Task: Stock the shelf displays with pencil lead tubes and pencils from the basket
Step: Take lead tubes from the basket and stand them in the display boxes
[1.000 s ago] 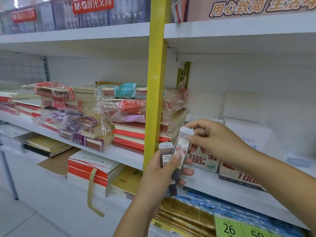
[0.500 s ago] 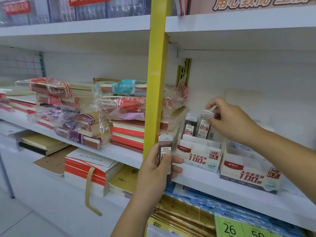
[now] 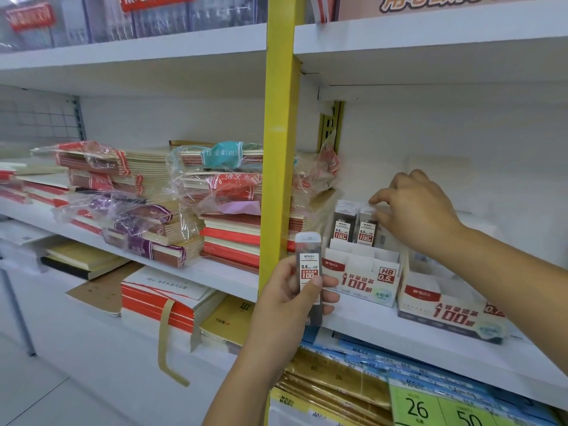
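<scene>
My left hand (image 3: 285, 299) holds a dark pencil lead tube (image 3: 309, 272) with a white cap upright in front of the yellow shelf post. My right hand (image 3: 412, 210) reaches over the white HB 0.5 display box (image 3: 359, 276) on the shelf, fingertips pinching the cap of a lead tube (image 3: 366, 230) standing in the box's back row. Another tube (image 3: 342, 226) stands beside it to the left. A second display box (image 3: 448, 312), marked 0.7, sits to the right. The basket is out of view.
Wrapped stacks of notebooks (image 3: 215, 207) fill the shelf left of the yellow post (image 3: 281, 133). The white shelf board (image 3: 430, 345) runs under the boxes. Blue and gold paper packs (image 3: 353, 379) with green price tags lie below. An upper shelf hangs close overhead.
My right hand took one tube from my left hand, carried it right and back, and set it down into the 0.5 box's back row. My left hand stayed, keeping one tube.
</scene>
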Action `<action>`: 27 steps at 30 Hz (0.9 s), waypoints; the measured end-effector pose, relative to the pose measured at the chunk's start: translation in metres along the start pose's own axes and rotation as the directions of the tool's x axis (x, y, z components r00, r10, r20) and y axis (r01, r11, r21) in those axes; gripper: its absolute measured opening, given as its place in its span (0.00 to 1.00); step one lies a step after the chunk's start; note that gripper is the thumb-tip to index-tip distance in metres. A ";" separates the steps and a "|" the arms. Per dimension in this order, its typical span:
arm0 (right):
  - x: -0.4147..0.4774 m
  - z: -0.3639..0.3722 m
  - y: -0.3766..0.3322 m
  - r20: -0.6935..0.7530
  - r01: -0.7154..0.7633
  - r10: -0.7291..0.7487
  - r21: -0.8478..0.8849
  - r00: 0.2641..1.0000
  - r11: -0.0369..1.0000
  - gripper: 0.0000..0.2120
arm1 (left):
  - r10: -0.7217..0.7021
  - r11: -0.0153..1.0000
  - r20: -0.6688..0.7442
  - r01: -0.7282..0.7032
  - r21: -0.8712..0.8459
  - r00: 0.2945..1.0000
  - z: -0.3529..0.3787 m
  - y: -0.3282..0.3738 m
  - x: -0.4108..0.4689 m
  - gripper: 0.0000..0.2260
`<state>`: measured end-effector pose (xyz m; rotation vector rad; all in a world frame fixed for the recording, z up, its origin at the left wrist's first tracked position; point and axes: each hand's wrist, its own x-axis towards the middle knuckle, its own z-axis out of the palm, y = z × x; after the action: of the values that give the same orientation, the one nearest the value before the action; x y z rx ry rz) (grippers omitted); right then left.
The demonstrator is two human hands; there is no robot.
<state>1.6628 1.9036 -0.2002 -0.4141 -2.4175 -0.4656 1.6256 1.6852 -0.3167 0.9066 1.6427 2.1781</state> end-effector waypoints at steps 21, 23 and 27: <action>-0.029 -0.046 -0.009 -0.206 0.013 0.219 0.757 0.954 0.653 0.06 | 0.500 0.559 0.101 -0.409 0.721 0.860 0.024 -0.012 0.012 0.19; -0.024 -0.038 -0.005 -0.201 0.035 0.110 0.605 0.973 0.795 0.06 | 0.453 0.490 0.192 -0.423 0.762 0.871 0.026 -0.019 0.016 0.21; -0.022 -0.022 -0.001 -0.123 0.100 -0.057 0.389 0.991 0.916 0.08 | 0.405 0.450 0.216 -0.399 0.799 0.888 0.028 -0.030 0.020 0.24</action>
<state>1.6903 1.8899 -0.1983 -0.1108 -2.3499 -0.0242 1.6232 1.7270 -0.3335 1.6791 2.7781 1.4848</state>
